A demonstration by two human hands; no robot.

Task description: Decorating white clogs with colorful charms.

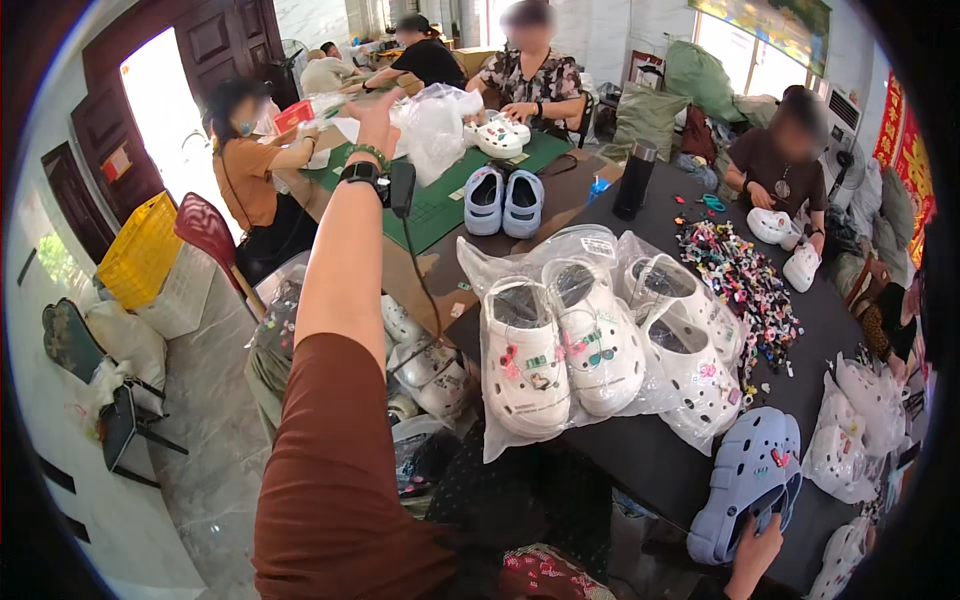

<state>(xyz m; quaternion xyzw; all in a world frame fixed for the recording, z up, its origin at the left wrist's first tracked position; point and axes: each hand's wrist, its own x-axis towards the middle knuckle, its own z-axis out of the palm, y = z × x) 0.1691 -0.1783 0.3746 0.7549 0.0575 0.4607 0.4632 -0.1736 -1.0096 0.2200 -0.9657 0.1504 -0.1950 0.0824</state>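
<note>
Your left hand [375, 108] stretches far out over the table [650, 455], raised, its grip not readable from here. Bagged white clogs [560, 345] lie in the middle; at lower right your right hand [757, 553] pinches the lilac clog's [745, 480] heel, so hold it firmly.

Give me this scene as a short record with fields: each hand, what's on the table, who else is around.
Left hand: raised and stretched forward over the table, dark watch and green bead bracelet on the wrist; grip not clear
Right hand: on the heel of a lavender clog at the table edge
Table: dark top
Bagged goods: white clogs with charms in clear bags
Loose items: pile of small coloured charms, black flask, light blue clog pair
Others: several seated people handling white clogs
</note>
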